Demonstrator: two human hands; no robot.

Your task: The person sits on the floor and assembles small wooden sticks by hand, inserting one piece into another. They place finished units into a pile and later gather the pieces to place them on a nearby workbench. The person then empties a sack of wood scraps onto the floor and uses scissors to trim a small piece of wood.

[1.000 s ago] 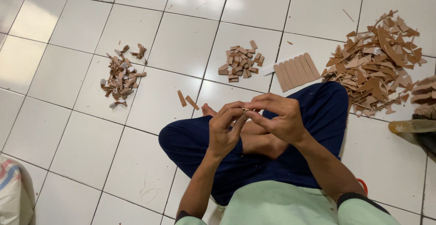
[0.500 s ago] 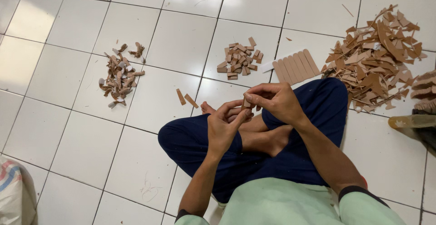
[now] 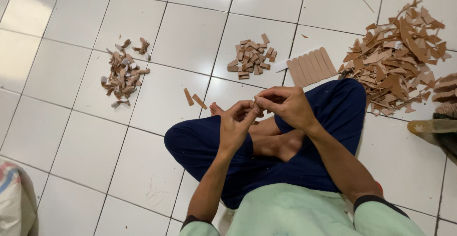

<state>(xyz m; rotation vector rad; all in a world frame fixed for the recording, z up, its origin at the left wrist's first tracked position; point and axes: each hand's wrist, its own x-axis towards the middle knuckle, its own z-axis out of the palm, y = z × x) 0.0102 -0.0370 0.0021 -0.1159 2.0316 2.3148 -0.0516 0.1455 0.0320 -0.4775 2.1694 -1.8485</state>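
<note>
Sitting: the person is cross-legged on a white tiled floor [image 3: 62, 21], both hands raised in front of the knees, above the bare feet.
Left hand [image 3: 236, 129]: fingers curled, the tips pressed up against the right hand's fingertips; what lies between them is too small to make out, probably a small brown piece.
Right hand [image 3: 284, 105]: thumb and forefinger pinched together at the point where the two hands meet.
Change: a second ago the hands were lower and closer to the body, fingers interlaced around the piece; now they sit a little higher and further forward, with the contact narrowed to the fingertips. That reads as fine work on one small piece, not a reach toward any pile.
Held piece: at the meeting of the fingertips, mostly hidden.
Small cut pile [image 3: 251, 59]: short brown blocks, ahead of the hands, unchanged.
Flat strips [image 3: 312, 66]: a row laid side by side, just right of that pile.
Large scrap heap [image 3: 397, 55]: brown offcuts, far right.
Curled scrap pile [image 3: 123, 73]: off to the left, well apart from the hands.
Two loose sticks [image 3: 194, 99]: lying on the floor near the left knee, untouched.
</note>
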